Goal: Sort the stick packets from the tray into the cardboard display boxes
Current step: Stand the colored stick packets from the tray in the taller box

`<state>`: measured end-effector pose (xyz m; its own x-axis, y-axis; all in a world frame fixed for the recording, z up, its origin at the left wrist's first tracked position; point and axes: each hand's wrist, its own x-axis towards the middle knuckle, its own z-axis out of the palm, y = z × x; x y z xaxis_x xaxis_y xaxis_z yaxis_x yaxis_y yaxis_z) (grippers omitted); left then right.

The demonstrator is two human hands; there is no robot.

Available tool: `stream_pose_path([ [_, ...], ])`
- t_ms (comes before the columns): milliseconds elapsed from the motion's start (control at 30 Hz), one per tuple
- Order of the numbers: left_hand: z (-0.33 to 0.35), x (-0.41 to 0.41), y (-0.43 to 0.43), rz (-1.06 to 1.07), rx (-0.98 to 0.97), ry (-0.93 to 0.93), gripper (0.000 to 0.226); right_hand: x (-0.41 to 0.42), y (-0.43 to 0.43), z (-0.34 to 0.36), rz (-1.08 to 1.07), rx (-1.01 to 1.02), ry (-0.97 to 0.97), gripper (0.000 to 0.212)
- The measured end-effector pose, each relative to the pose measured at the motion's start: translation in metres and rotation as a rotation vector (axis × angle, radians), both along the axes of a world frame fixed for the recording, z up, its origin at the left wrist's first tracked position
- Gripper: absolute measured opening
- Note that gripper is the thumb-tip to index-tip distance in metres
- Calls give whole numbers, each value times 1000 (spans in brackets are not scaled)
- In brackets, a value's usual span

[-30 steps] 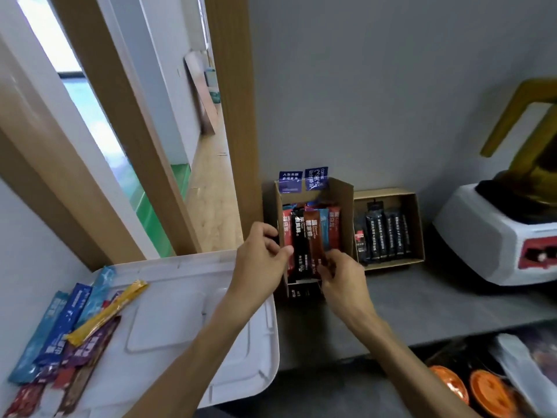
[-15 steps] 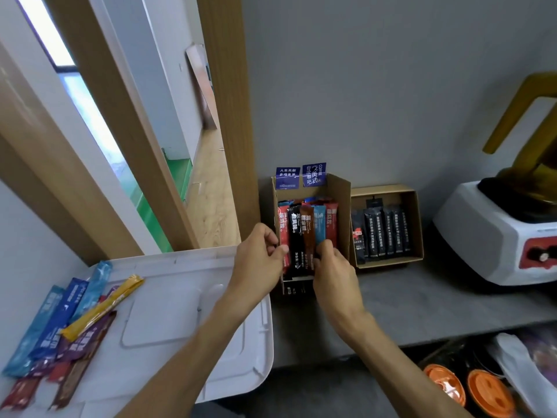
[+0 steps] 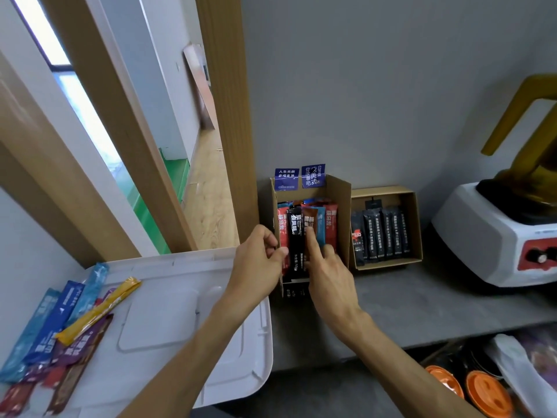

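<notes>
A tall cardboard display box (image 3: 341, 206) stands against the wall, holding upright red, black, brown and blue stick packets. My left hand (image 3: 259, 260) pinches the box's left front edge. My right hand (image 3: 327, 267) reaches in from the front, and its straight index finger presses on the brown packet (image 3: 310, 220); the other fingers are curled. A lower second box (image 3: 414, 224) to the right holds black packets (image 3: 381, 233). The white tray (image 3: 180, 297) lies at lower left with several loose packets: blue (image 3: 54, 321), yellow (image 3: 99, 312) and purple (image 3: 78, 345).
The boxes stand on a grey counter (image 3: 422, 300). A white blender base (image 3: 494, 236) with a yellow jar sits at the right. Orange lids (image 3: 482, 390) lie on a shelf below the counter edge. A wooden door frame (image 3: 229, 116) rises just left of the tall box.
My right hand has gone from pinching the brown packet low in the box to pressing on it with a straight index finger. My left hand stays on the box's left edge.
</notes>
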<state>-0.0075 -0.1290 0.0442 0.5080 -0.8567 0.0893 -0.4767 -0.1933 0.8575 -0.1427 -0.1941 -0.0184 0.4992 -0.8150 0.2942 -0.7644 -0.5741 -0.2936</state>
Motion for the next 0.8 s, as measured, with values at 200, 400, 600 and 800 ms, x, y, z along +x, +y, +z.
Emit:
stream_pose_path([
  [200,-6,2,6,-41,-41,-205,43,-2,-1,1,47,-6,-8,104],
  [400,-7,11,4,-221,-63,-287,94,-6,-1,-4,94,-176,9,105],
  [600,-10,8,1,-225,-51,-232,97,-5,-9,-2,118,-90,86,102],
  [800,-10,7,1,-233,-60,-206,97,-7,-18,1,209,11,88,96],
])
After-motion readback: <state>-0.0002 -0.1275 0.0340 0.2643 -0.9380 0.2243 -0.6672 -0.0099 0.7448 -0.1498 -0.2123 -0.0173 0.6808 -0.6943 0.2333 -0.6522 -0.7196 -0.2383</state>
